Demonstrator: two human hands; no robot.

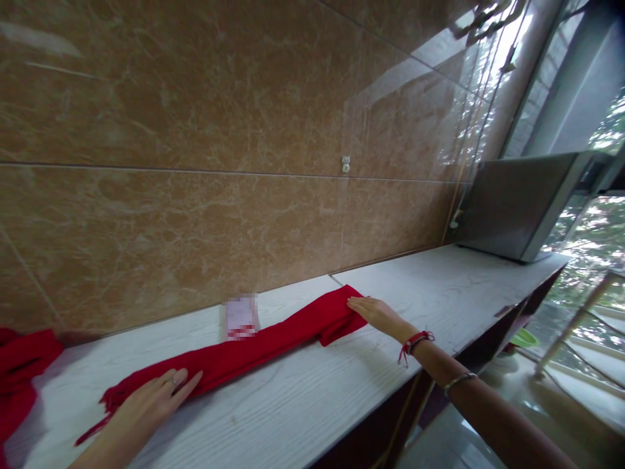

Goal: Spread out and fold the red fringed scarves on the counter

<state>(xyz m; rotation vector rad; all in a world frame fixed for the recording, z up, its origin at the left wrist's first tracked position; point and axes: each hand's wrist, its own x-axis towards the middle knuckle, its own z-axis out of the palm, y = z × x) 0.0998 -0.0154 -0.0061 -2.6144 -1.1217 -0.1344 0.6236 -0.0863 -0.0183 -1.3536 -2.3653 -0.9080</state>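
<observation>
A red scarf [258, 348], folded lengthwise into a long strip, lies across the white counter. Its fringed end is at the left, and its right end is folded over, with a short flap showing at the near edge. My left hand [159, 394] rests flat on the scarf near the fringe, fingers outstretched and a ring on one of them. At the folded right end, my right hand [374, 311] lies on the cloth with its fingers extended and close together. Just behind the scarf's middle is a blurred white and red card or packet [241, 316].
More red cloth [24, 371] lies bunched at the far left. The white counter [430, 286] runs along a brown tiled wall [219, 228]. A grey box-shaped appliance [512, 205] stands at its far right end. Below to the right are a metal rack [576, 326] and a green basin [525, 337].
</observation>
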